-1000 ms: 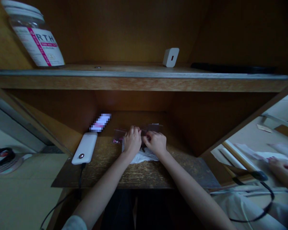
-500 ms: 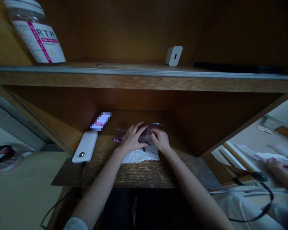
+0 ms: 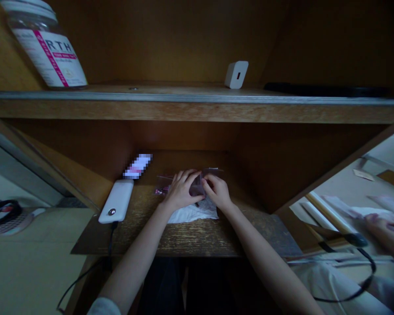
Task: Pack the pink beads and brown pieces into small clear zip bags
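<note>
My left hand [image 3: 183,189] rests over a small clear plastic bag [image 3: 197,189], its thumb and index finger apart on either side of the plastic. My right hand [image 3: 217,190] is closed, thumb against index finger, pinching the bag's right part. Beneath both hands lies a crumpled white tissue [image 3: 193,215], with a small dark thing [image 3: 197,204] by the left thumb that I cannot make out. Tiny pink and purple pieces [image 3: 160,191] in clear plastic stick out left of my left hand. Another clear plastic edge [image 3: 213,169] shows behind my right hand.
A white power bank [image 3: 116,202] with a black cable [image 3: 110,240] lies left, before a blurred-out phone [image 3: 138,166]. The shelf edge [image 3: 197,107] runs above, bearing a labelled jar [image 3: 49,52] and a white charger [image 3: 236,75]. Another person's hand [image 3: 385,229] shows at right.
The fingers of my left hand have drawn in slightly. My right thumb has moved a little left and down along the plastic bag.
</note>
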{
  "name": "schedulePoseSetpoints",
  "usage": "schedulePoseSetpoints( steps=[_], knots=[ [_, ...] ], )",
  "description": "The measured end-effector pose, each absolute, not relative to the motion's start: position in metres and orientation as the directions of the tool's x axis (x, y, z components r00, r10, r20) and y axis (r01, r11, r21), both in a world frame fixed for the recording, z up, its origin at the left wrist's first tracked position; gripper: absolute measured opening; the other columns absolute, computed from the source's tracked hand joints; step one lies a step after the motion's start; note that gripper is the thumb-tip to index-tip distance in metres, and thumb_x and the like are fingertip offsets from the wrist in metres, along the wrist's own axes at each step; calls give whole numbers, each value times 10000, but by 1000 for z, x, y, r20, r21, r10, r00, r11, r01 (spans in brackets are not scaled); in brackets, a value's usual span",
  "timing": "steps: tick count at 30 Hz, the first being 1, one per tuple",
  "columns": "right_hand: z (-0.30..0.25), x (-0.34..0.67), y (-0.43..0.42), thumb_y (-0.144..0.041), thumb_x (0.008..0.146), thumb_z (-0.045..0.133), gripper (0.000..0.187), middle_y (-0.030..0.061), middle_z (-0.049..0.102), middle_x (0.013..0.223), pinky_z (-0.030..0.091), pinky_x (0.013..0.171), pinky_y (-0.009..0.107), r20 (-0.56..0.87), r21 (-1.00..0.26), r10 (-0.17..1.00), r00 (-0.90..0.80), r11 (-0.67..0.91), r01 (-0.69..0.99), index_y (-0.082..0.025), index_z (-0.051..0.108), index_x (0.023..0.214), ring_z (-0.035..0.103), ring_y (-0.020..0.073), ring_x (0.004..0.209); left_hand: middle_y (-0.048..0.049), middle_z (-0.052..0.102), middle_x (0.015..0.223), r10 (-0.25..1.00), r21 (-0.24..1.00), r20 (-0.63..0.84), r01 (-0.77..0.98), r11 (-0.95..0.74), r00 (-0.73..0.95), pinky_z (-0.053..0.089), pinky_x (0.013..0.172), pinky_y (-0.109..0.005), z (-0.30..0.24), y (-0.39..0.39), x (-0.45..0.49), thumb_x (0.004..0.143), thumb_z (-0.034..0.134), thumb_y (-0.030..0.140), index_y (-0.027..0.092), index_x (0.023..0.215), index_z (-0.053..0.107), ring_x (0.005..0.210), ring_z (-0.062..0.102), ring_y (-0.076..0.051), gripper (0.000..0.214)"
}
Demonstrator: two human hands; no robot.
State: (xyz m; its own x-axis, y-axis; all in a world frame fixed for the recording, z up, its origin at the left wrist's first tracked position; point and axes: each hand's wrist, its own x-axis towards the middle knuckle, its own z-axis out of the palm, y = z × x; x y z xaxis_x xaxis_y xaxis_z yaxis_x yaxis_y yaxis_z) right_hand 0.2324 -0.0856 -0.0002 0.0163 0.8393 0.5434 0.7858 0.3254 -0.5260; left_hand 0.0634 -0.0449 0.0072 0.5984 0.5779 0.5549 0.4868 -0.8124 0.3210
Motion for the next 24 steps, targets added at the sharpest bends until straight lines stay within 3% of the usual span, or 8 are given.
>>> schedulePoseSetpoints(
  steps=[7,11,14,16,21,24],
  knots=[
    [-1,231,-85,-422,917,425,309,29,629,723,383,587,236,545,-611,834,82,329,720,-183,606,845,557,144,620,-86,528,1265,585,357,625,477,-803,517,408,1005,-448,11,-38,57,722,715,410,242,1298,472,1162,487,-258,648],
    [-2,235,-82,-408,915,444,301,44,672,808,408,611,237,501,-675,857,120,301,674,-177,636,901,602,153,677,-75,523,1223,670,491,642,471,-733,373,493,909,-372,11,-25,42,754,698,361,245,1271,487,1058,562,-207,570],
    [-2,239,-79,-354,885,515,227,26,693,804,403,603,234,373,-636,927,-34,282,718,-194,675,892,614,151,681,-73,482,1257,740,589,607,460,-664,291,539,779,-314,10,-16,32,749,705,311,249,1266,487,847,603,-133,564],
    [-2,239,-79,-306,873,539,190,30,705,855,414,631,237,305,-590,940,-150,311,745,-202,692,915,625,152,718,-78,461,1286,752,621,598,433,-654,279,544,760,-303,9,-13,29,741,711,282,243,1243,504,837,603,-122,544],
    [-7,234,-76,-261,881,540,194,57,698,928,441,726,258,267,-496,916,-299,397,772,-203,710,953,637,164,826,-95,452,1333,769,709,514,316,-630,379,540,669,-263,8,-14,32,727,712,230,238,1241,500,820,613,-112,556],
    [-12,230,-74,-265,882,547,198,59,693,921,443,751,267,272,-454,904,-329,422,785,-211,716,969,635,173,855,-90,530,1238,791,758,457,289,-585,407,516,627,-234,7,-14,34,707,724,217,230,1260,488,778,614,-103,601]
  ],
)
